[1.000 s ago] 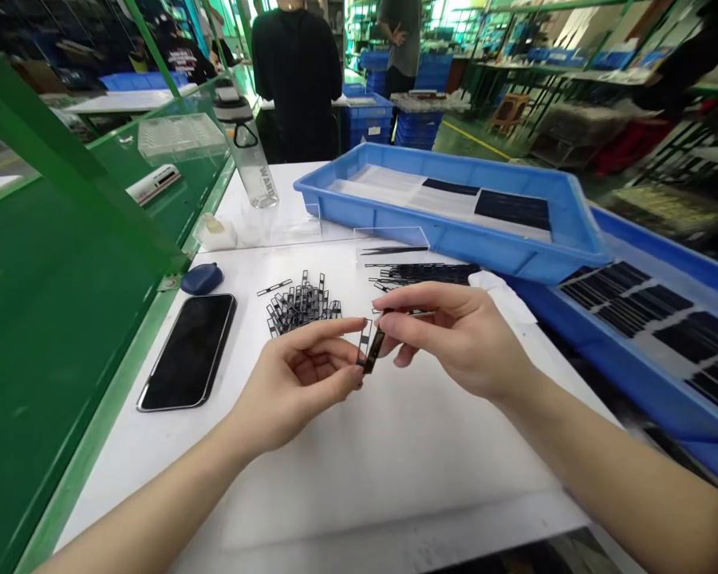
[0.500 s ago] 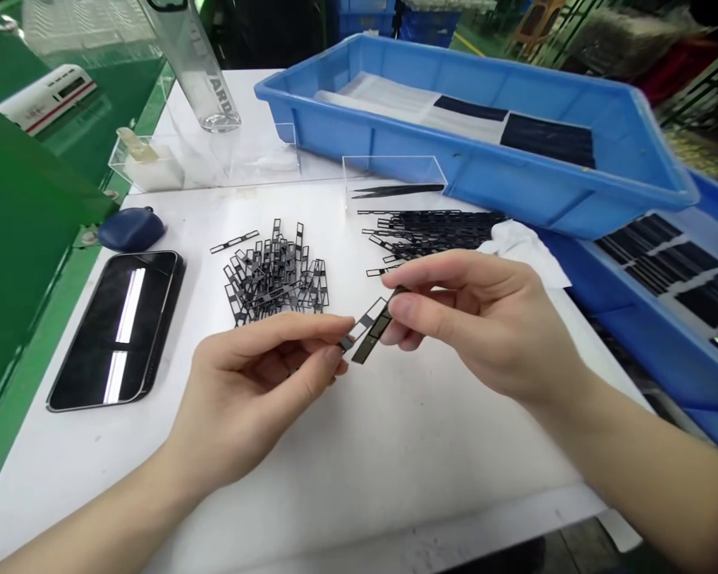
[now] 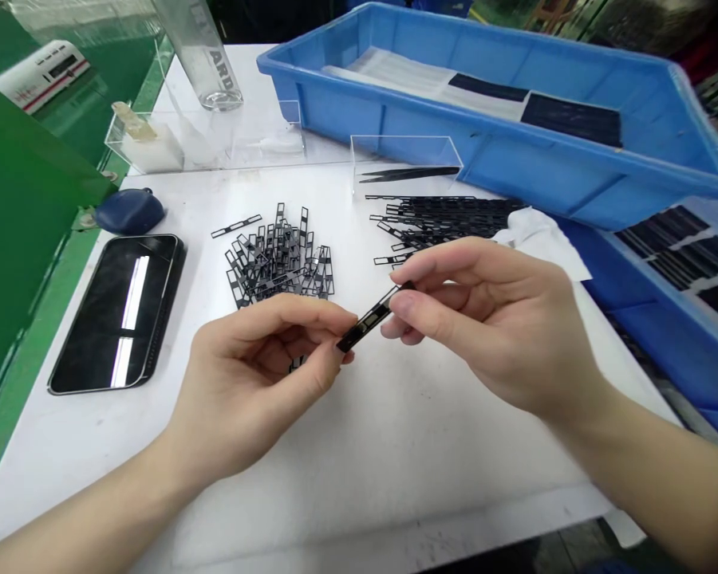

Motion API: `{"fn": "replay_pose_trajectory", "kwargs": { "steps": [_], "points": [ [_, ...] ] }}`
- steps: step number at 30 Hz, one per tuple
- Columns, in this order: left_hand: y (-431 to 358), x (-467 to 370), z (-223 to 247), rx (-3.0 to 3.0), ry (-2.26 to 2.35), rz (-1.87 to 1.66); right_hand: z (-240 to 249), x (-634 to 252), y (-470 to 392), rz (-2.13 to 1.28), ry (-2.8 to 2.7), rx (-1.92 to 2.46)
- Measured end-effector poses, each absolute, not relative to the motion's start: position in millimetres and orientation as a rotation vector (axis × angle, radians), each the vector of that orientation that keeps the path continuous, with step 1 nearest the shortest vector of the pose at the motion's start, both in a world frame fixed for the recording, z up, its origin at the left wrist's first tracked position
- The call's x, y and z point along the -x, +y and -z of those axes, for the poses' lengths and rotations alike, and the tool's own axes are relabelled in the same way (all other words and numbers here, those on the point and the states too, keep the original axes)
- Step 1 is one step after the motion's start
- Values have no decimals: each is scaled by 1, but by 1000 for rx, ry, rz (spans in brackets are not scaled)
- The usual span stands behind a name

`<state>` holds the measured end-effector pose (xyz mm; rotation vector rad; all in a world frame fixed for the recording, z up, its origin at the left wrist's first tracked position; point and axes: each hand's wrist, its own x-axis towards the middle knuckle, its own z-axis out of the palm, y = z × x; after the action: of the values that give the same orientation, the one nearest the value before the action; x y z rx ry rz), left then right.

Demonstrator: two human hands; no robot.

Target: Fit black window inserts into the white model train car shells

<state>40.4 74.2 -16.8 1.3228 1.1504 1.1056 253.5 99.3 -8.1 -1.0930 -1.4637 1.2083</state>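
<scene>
Thumb and fingertips of my left hand (image 3: 263,375) are closed on the lower end of a small black strip (image 3: 368,321) with rectangular windows. My right hand (image 3: 491,319) pinches the upper end. A thin frame strip and a darker strip appear to lie along each other here; the exact contact cannot be made out. Part of another dark frame piece (image 3: 297,363) shows beneath my left fingers. Beyond that hand lies a loose pile of thin windowed frames (image 3: 281,259). Longer black strips (image 3: 448,219) lie heaped behind my right hand.
A large blue bin (image 3: 395,115) with black strips stands at the back; another blue bin (image 3: 670,311) is at right. A phone (image 3: 116,315), a navy pouch (image 3: 130,211), black tweezers (image 3: 410,173), a clear bottle (image 3: 207,64) and white tissue (image 3: 544,239) surround the work area.
The thin frame and the darker strip, held apart at an angle before, now lie together in one line between both hands. The view has shifted slightly, with the surroundings higher in it.
</scene>
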Motion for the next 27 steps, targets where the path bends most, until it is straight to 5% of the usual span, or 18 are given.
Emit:
{"fn": "replay_pose_trajectory", "kwargs": {
  "steps": [27],
  "points": [
    [73, -40, 20, -1120, 1141, -1150, 10, -252, 102, -1221, -1484, 1198]
  ]
}}
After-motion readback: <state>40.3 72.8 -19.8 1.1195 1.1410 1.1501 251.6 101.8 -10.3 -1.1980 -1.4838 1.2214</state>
